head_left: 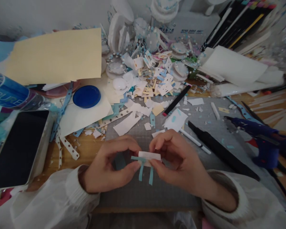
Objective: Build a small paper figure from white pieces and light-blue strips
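Note:
Both of my hands meet over the grey cutting mat (157, 187) near the table's front edge. My left hand (109, 165) and my right hand (173, 159) pinch a small white paper piece (149, 156) between fingertips. Light blue paper strips (146, 170) hang down from the piece, one running sideways along its lower edge. Both hands are closed on this paper piece from opposite sides. White sleeves cover my wrists.
A heap of paper scraps and small cut pieces (154, 79) lies behind the mat. A blue lid (86, 96), yellow sheet (54, 57), phone (16, 149) and bottle (9, 93) sit left. A blue glue gun (259, 140), black pens (219, 149) and white rolled paper (233, 68) lie right.

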The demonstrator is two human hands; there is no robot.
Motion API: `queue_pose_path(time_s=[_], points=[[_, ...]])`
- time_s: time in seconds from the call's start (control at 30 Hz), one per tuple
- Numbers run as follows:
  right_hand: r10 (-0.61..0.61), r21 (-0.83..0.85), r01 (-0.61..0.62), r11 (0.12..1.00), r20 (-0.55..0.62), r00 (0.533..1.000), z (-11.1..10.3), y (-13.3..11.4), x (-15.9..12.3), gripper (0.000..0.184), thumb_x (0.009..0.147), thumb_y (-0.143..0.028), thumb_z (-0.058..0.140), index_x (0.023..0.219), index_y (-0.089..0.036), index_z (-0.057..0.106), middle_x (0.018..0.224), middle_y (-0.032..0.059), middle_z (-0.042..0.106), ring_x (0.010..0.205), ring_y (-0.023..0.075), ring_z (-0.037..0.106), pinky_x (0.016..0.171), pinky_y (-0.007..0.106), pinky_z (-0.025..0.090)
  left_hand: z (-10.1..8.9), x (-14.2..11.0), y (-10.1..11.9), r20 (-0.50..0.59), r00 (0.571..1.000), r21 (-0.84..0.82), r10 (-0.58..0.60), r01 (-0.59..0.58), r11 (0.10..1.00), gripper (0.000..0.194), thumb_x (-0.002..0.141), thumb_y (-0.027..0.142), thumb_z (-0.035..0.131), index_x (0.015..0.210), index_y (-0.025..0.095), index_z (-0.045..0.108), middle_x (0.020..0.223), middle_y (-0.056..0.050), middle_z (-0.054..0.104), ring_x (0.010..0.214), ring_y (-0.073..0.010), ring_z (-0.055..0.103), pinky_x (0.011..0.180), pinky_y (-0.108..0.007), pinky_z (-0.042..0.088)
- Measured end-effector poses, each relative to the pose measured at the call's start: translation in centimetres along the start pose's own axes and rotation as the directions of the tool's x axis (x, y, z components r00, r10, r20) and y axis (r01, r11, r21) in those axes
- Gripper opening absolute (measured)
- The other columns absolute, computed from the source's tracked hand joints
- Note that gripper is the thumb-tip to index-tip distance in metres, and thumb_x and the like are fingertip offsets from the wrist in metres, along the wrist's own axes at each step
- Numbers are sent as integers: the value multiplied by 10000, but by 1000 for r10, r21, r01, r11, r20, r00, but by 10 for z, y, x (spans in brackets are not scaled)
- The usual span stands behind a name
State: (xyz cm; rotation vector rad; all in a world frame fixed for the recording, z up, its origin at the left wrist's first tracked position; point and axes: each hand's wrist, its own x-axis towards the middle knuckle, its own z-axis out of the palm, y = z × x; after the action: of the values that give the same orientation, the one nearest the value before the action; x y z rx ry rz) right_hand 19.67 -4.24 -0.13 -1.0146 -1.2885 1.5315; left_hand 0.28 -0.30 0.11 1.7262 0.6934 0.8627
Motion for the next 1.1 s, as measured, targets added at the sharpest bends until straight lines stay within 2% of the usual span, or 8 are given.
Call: queue_pose_path(time_s=[0.43,0.63,0.8,0.9,0.97,1.03,1.07,1.1], points=[[-15,-37,15,999,2,1000,1,0,-1,216,833,-143,618,926,-255,458,888,-7,540,744,93,549,628,212,483,2,0,0,-34,999,5,-25,25,1000,55,806,128,623,830,172,645,724,-29,619,668,-136,578,616,-254,479],[-6,118,4,993,12,1000,-1,1,0,209,861,-189,647,940,-255,466,919,-10,562,810,86,563,671,207,473,1,-9,-4,-22,996,-229,-82,75,970,510,770,308,747,1226,204,544,1006,-97,618,891,-207,622,746,-313,548],[-23,143,18,990,34,999,0,3,1,251,829,-222,703,920,-249,471,905,-15,593,769,79,574,665,210,483,2,-8,-1,1,996,-208,-84,82,975,205,804,198,706,995,180,632,893,-62,654,787,-146,643,685,-229,547],[-152,0,152,988,1,988,-12,-4,4,223,836,-261,696,966,-244,516,960,15,618,790,105,601,689,253,505,1,-4,1,-13,995,-218,-99,94,971,111,810,181,691,899,158,628,804,-40,641,702,-124,627,622,-205,530],[-328,-190,298,936,-154,932,-29,-13,7,151,867,-267,655,977,-242,553,974,24,625,784,117,605,676,268,499,0,-2,1,-26,989,-245,-142,132,961,118,798,211,706,861,147,629,759,-30,626,660,-116,604,586,-198,510],[-530,-455,355,817,-350,772,-49,-22,9,61,887,-255,623,934,-233,590,915,15,628,747,122,590,646,268,471,0,-1,0,-53,978,-281,-204,182,942,149,776,245,732,824,145,632,728,-18,612,634,-105,575,564,-188,487],[-606,-580,323,748,-398,688,-59,-26,9,29,894,-254,612,895,-227,604,862,7,624,724,124,579,641,271,457,-1,0,0,-67,972,-299,-226,197,934,159,765,254,744,811,146,636,719,-12,607,628,-100,563,561,-182,476],[-654,-679,272,682,-399,643,-67,-28,10,73,909,-259,588,851,-222,612,805,-1,615,703,127,569,637,275,444,-1,0,0,-78,968,-313,-240,205,927,162,755,255,753,804,149,640,718,-8,606,628,-95,554,563,-178,469]])
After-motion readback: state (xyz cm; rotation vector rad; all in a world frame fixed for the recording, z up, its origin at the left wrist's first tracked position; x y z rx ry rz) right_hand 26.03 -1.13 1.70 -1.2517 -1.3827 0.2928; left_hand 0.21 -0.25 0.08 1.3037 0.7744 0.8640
